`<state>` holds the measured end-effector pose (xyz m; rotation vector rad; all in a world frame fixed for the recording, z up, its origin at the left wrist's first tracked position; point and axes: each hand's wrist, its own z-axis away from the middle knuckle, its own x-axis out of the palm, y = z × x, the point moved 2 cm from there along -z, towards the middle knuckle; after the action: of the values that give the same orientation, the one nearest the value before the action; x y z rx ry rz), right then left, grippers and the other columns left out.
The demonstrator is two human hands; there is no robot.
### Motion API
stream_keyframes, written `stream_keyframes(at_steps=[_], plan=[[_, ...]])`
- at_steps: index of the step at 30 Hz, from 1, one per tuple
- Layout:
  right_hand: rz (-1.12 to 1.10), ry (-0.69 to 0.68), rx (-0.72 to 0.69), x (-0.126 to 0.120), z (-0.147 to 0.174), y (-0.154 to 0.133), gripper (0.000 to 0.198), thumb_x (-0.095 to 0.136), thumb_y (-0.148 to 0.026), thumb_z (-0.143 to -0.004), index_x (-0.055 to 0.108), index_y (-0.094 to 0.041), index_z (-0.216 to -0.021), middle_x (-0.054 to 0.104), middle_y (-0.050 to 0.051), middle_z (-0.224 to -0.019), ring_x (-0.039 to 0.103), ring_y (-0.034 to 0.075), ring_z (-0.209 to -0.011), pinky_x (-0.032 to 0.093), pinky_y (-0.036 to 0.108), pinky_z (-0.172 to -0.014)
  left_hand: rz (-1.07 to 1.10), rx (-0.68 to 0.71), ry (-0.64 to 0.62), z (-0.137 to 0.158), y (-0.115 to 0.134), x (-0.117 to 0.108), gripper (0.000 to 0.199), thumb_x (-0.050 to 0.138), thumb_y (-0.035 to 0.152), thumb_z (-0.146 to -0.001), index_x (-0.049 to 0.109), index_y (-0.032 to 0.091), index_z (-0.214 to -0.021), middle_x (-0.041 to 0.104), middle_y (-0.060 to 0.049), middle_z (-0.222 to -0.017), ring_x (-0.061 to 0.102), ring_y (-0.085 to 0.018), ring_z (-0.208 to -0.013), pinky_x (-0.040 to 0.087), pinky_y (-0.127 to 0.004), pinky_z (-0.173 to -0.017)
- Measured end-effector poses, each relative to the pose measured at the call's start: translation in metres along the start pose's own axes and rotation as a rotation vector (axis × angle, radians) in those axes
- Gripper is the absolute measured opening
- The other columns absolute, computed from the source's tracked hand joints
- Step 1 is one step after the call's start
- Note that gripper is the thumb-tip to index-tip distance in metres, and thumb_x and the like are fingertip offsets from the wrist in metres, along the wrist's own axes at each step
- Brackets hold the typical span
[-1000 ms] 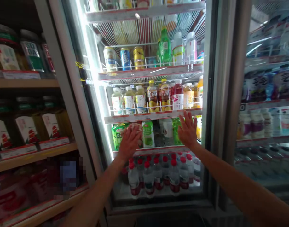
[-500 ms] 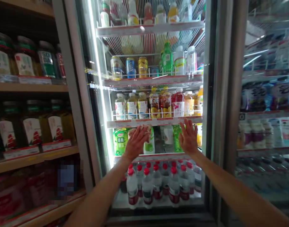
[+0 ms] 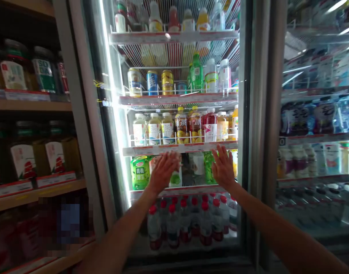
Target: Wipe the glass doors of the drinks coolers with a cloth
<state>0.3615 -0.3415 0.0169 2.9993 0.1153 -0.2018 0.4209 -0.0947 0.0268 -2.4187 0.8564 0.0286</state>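
My left hand (image 3: 163, 172) lies against the glass door of a lit drinks fridge, in front of the lower shelf. Under its fingers is a pale crumpled cloth (image 3: 177, 156), blurred and mostly covered by the hand. To its right, my right hand (image 3: 224, 169) rests on the glass with fingers spread and nothing in it. Behind the glass near my left hand stands a green pouch (image 3: 140, 173) with white lettering. A green bottle (image 3: 209, 167) shows beside my right hand.
Red-capped bottles (image 3: 173, 224) fill the fridge bottom. Tea bottles (image 3: 181, 125) and cans (image 3: 152, 82) stand on upper shelves. On the left, a wooden shelf (image 3: 28, 104) holds bottles. A metal door frame (image 3: 273, 114) and another fridge are on the right.
My left hand has shifted slightly right across the glass and is blurred. My right hand stays in place on the door. The whole view has turned a little to the right.
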Motion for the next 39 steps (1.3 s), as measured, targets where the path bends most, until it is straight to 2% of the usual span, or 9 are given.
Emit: stream_keyframes(at_steps=[3,7,9,14,16,22,25,29,39], plan=[[-0.027,0.007,0.017,0.000,0.000,-0.002,0.059,0.036,-0.018,-0.087,0.019,-0.024,-0.143,0.021,0.007,-0.150,0.012,0.022,-0.140,0.016,0.052,-0.111,-0.064,-0.167,0.102,-0.002,-0.010,-0.001,0.043,0.043,0.011,-0.085,0.046,0.018,-0.127,0.035,-0.010,-0.142,0.009,-0.024,-0.139,0.026,-0.046,-0.110],[-0.046,0.007,0.060,-0.002,0.000,-0.007,0.056,0.035,-0.020,-0.088,0.022,-0.022,-0.143,0.023,0.008,-0.149,0.013,0.022,-0.140,0.015,0.052,-0.111,0.065,0.359,-0.124,0.019,0.032,0.008,0.044,0.043,0.013,-0.085,0.046,0.023,-0.127,0.036,-0.004,-0.143,0.018,-0.020,-0.138,0.029,-0.038,-0.109],[-0.057,-0.007,0.060,-0.004,0.001,-0.006,0.054,0.035,-0.019,-0.088,0.025,-0.022,-0.141,0.026,0.009,-0.148,0.014,0.021,-0.140,0.017,0.051,-0.111,0.091,0.446,-0.188,0.026,0.042,0.009,0.043,0.042,0.015,-0.086,0.045,0.024,-0.128,0.037,-0.001,-0.142,0.022,-0.018,-0.137,0.031,-0.036,-0.108],[-0.137,-0.007,0.023,-0.014,0.007,-0.006,0.050,0.035,-0.017,-0.088,0.033,-0.021,-0.138,0.031,0.009,-0.145,0.020,0.021,-0.138,0.023,0.051,-0.110,0.032,-0.091,0.009,0.000,0.015,0.005,0.038,0.045,0.013,-0.085,0.050,0.020,-0.122,0.038,-0.009,-0.141,0.015,-0.023,-0.138,0.029,-0.044,-0.108],[-0.196,0.001,-0.004,-0.020,0.009,-0.015,0.051,0.035,-0.015,-0.087,0.032,-0.021,-0.138,0.030,0.010,-0.145,0.023,0.022,-0.137,0.026,0.050,-0.109,0.048,-0.187,0.045,-0.007,0.014,0.006,0.036,0.047,0.014,-0.084,0.053,0.022,-0.119,0.035,-0.010,-0.143,0.017,-0.024,-0.138,0.028,-0.047,-0.108],[-0.468,-0.051,-0.296,-0.017,0.007,-0.082,0.052,0.037,-0.011,-0.084,0.034,-0.017,-0.136,0.041,0.012,-0.138,0.031,0.020,-0.133,0.038,0.042,-0.105,0.135,-0.086,-0.077,0.021,0.034,0.006,0.057,0.045,0.018,-0.084,0.028,0.019,-0.138,0.039,-0.012,-0.140,0.018,-0.020,-0.138,0.026,-0.044,-0.109],[-0.410,-0.149,-0.354,0.003,0.001,-0.116,0.044,0.043,-0.015,-0.084,0.043,-0.015,-0.129,0.044,0.013,-0.135,0.029,0.022,-0.134,0.038,0.043,-0.104,0.086,-0.233,-0.072,0.042,0.016,-0.003,0.071,0.050,0.028,-0.082,0.015,0.012,-0.142,0.033,-0.018,-0.143,0.016,-0.023,-0.138,0.018,-0.047,-0.112],[-0.261,-0.214,-0.401,0.028,-0.004,-0.149,0.042,0.045,-0.025,-0.088,0.043,-0.024,-0.130,0.035,0.006,-0.143,0.021,0.024,-0.137,0.026,0.050,-0.109,0.000,-0.314,-0.120,0.062,-0.009,-0.011,0.072,0.051,0.034,-0.079,0.020,0.015,-0.141,0.024,-0.016,-0.147,0.015,-0.027,-0.138,0.012,-0.050,-0.112],[-0.245,-0.279,-0.622,0.037,0.004,-0.159,0.033,0.036,-0.024,-0.093,0.044,-0.025,-0.125,0.047,0.003,-0.134,0.039,0.017,-0.124,0.038,0.037,-0.096,-0.061,-0.298,-0.070,0.072,-0.025,-0.016,0.075,0.043,0.039,-0.084,0.008,0.010,-0.143,0.019,-0.021,-0.147,0.013,-0.029,-0.138,0.014,-0.051,-0.110]])
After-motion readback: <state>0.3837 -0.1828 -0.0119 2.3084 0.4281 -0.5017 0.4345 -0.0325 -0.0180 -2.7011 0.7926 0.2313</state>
